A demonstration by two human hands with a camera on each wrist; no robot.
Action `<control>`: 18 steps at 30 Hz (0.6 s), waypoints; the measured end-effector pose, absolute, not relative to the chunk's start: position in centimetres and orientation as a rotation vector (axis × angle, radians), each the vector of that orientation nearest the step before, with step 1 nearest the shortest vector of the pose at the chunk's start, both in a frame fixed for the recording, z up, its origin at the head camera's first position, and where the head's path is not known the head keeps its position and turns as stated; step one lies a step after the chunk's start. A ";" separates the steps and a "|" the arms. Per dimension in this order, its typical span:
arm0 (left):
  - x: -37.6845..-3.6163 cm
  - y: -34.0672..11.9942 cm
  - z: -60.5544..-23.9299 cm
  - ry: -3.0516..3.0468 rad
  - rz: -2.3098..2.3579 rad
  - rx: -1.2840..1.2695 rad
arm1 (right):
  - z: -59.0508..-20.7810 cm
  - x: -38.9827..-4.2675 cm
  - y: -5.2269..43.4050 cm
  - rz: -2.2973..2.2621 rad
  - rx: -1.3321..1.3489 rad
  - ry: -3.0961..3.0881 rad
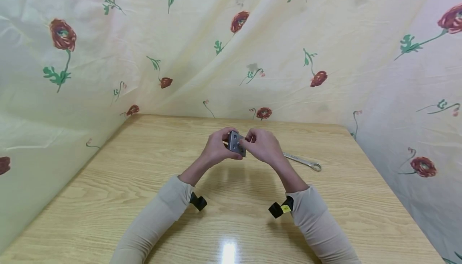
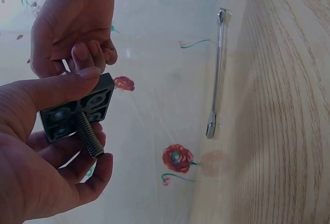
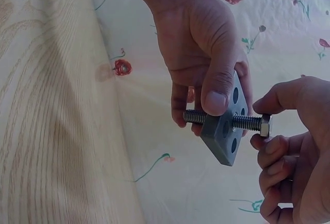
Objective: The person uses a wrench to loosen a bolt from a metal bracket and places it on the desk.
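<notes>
Right wrist view: the right hand [image 3: 303, 149] pinches a bolt [image 3: 248, 123] by its head; the left hand [image 3: 205, 59] clasps the plate [image 3: 225, 139] it pierces, above a bench [image 1: 162, 143] bearing a wrench [image 1: 303, 161]. A crooked twist could bind the bolt.

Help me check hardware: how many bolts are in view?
1: the bolt through the block in the left hand, its head pinched by the right hand. Others could be hidden.

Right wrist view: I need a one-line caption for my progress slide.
Left hand grips a plate with a bolt through it; right hand pinches the bolt's head.
</notes>
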State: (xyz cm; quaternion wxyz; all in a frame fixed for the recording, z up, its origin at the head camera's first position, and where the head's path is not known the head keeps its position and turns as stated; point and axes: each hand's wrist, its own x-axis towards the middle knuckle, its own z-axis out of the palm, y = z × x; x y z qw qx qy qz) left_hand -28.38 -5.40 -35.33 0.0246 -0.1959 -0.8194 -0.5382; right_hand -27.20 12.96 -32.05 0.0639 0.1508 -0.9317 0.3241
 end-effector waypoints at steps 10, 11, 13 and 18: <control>-28.4 -5.5 -35.2 -2.533 -1.666 -0.613 | -32.0 -27.3 13.0 0.973 0.483 -2.793; -28.4 -5.5 -35.2 -2.532 -1.666 -0.614 | -32.0 -27.3 13.0 0.972 0.496 -2.789; -28.4 -5.5 -35.2 -2.532 -1.666 -0.614 | -31.9 -27.3 13.1 0.973 0.524 -2.777; -28.4 -5.5 -35.3 -2.529 -1.664 -0.606 | -32.0 -27.4 13.2 0.971 0.588 -2.749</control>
